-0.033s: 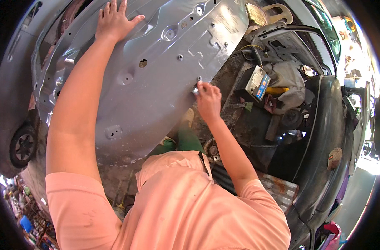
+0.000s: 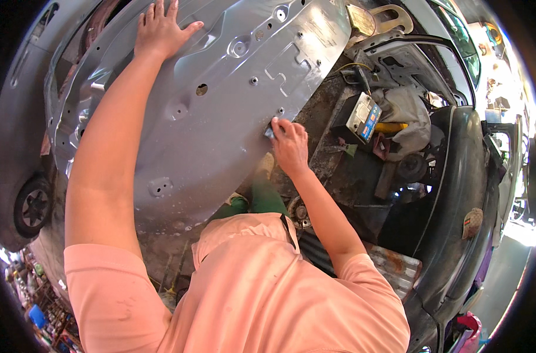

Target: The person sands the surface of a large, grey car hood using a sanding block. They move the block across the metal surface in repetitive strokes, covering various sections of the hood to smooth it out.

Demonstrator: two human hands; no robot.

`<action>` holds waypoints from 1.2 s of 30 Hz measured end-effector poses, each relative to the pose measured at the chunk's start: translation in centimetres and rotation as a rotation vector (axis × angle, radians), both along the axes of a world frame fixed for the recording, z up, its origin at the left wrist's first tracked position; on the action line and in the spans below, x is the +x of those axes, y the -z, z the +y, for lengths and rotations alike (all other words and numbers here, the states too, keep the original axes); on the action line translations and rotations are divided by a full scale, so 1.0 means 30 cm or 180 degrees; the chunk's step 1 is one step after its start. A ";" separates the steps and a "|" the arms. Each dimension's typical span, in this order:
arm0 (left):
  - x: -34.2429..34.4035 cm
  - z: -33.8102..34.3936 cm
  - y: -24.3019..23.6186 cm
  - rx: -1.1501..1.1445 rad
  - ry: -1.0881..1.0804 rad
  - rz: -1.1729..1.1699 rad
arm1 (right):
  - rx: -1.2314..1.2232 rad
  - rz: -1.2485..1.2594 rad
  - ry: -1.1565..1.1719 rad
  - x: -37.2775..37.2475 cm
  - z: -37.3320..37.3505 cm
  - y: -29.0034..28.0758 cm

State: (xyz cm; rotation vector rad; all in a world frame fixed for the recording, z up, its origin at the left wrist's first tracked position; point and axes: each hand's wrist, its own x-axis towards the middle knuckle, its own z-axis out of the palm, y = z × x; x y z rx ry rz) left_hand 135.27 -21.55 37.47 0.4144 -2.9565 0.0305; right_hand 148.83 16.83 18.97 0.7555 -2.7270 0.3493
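Note:
A large grey metal car panel point(image 2: 221, 141) with round holes and pressed recesses lies tilted before me. My left hand point(image 2: 160, 36) rests flat on its far left part, fingers spread and holding nothing. At the panel's right edge, just below a small hole, my right hand point(image 2: 289, 141) is closed on a small grey-blue pad point(image 2: 269, 132). The pad is pressed against the metal; most of it is hidden by my fingers, so its exact kind cannot be made out.
A car battery point(image 2: 359, 117) stands to the right, beside a yellow object point(image 2: 391, 127) and a grey cloth point(image 2: 406, 112). Farther right is a dark car body point(image 2: 456, 194). A plastic chair point(image 2: 391, 20) is at the far side. A wheel point(image 2: 34, 206) shows at left.
My right hand has shifted slightly left and down along the panel's edge, showing more of the grey-blue pad. My left hand stays in place.

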 end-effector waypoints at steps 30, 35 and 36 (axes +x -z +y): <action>-0.054 -0.066 0.143 -0.0928 0.0075 0.0401 | -0.0560 -0.0248 0.0473 0.081 -0.252 -0.031; -0.057 -0.057 0.142 -0.0994 0.0087 0.0420 | -0.0352 -0.0018 0.0181 -0.116 -0.216 -0.083; -0.065 -0.050 0.140 -0.0980 0.0111 0.0413 | -0.0384 0.0004 0.0227 -0.176 -0.214 -0.094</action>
